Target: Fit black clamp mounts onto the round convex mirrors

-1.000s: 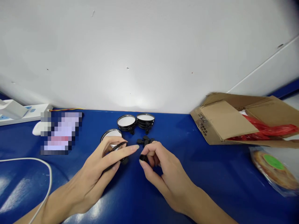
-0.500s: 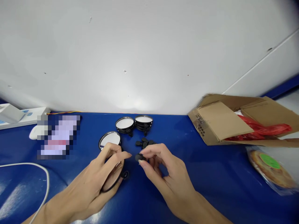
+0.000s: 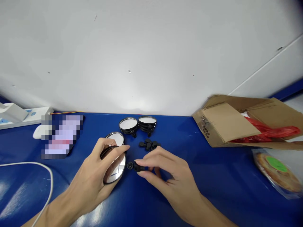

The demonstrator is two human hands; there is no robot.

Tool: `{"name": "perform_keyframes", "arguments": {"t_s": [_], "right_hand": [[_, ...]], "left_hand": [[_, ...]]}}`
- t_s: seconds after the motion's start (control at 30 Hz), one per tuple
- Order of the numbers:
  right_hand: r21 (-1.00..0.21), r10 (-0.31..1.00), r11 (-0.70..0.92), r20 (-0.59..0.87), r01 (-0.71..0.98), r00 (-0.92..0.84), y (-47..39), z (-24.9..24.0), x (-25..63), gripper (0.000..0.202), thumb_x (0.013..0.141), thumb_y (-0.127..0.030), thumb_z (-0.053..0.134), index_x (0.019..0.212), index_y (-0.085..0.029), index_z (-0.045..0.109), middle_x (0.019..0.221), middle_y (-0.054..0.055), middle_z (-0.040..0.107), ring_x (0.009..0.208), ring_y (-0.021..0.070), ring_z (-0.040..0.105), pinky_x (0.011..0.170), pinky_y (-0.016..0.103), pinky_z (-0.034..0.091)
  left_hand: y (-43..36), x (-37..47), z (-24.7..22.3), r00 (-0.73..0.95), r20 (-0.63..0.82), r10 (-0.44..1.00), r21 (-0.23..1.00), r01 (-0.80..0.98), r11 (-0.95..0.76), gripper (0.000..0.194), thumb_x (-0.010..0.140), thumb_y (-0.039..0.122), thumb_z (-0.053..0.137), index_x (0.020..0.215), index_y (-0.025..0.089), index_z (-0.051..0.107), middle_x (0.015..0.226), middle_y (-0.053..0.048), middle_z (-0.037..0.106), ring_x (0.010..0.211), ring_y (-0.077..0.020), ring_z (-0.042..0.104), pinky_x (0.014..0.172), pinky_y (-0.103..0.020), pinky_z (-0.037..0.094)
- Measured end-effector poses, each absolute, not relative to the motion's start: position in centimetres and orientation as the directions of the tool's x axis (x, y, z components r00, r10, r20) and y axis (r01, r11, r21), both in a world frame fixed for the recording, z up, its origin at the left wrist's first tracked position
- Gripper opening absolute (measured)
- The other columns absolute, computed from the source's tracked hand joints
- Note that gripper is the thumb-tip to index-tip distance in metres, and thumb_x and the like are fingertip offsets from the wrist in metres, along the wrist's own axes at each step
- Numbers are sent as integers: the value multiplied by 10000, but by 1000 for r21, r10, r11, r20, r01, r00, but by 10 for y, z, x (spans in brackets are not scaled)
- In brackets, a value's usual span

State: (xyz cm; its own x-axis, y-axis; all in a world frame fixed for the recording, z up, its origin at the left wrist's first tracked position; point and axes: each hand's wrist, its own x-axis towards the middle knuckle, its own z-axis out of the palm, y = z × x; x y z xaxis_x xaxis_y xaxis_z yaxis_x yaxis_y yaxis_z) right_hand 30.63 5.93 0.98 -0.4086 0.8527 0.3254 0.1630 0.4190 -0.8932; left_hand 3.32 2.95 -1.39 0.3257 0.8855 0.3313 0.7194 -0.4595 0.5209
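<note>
The blue table (image 3: pixel 213 189) is taken as the base and the round mirror (image 3: pixel 117 170) as the landmark. The cardboard box (image 3: pixel 227 121) is located well to the mirror's right. The mirror could be tipped or dropped if its rim grip were loosened under side pressure; misalignment could be caused by an angled black knob (image 3: pixel 138 166). The left hand (image 3: pixel 91 176) is curved around the mirror, clamped on its rim, face tilted. The right hand (image 3: pixel 176 176) is held apart, right of the mirror, knob pinched between thumb and fingers beside the mirror's fitting (image 3: pixel 130 165); contact cannot be confirmed.
</note>
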Motion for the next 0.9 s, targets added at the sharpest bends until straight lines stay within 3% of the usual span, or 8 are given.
{"name": "perform_keyframes", "arguments": {"t_s": [0.13,0.23,0.37,0.6,0.73,0.9], "right_hand": [[-729,736,646,516,226,-437,61,6,307,245,1072,-68,813,1224,-243,889,1109,27,851,936,133,782,821,253,642],[-657,683,716,592,235,-428,62,7,305,231,1051,-28,825,1186,-208,872,1109,26,877,938,128,802,862,252,654],[-656,674,725,614,210,-411,60,7,303,221,1025,-19,856,1155,-198,854,1103,19,899,950,134,835,895,253,672],[-587,604,786,664,193,-440,57,3,303,242,1032,26,801,1160,-176,838,1103,64,896,857,165,797,768,309,677],[-551,576,807,655,211,-489,54,1,306,244,1052,47,744,1196,-129,831,1147,110,877,890,187,782,768,343,670],[-472,513,852,663,227,-544,52,-7,309,293,1056,64,709,1284,-92,808,1193,147,857,938,217,786,796,369,680]], "left_hand": [[32,35,-14,307,337,890,533,717,-450,625,1060,72,578,1606,376,559,1387,-86,495,1164,-224,695,974,-352,650],[32,35,-12,311,316,896,552,708,-440,648,1021,46,583,1580,373,574,1375,-81,502,1108,-216,707,924,-335,653],[30,36,-9,341,286,895,579,683,-445,604,1028,51,582,1546,361,583,1355,-78,519,1025,-198,718,850,-303,648],[27,40,-7,373,289,882,576,668,-472,513,1041,51,556,1467,332,600,1319,-71,537,980,-196,726,808,-319,628],[20,44,-5,337,243,910,600,685,-414,432,1063,67,518,1401,314,626,1294,-60,531,822,-152,680,741,-313,609],[19,43,-8,341,186,922,587,714,-382,533,965,8,509,1378,317,640,1283,-56,517,753,-139,647,720,-324,604]]}}
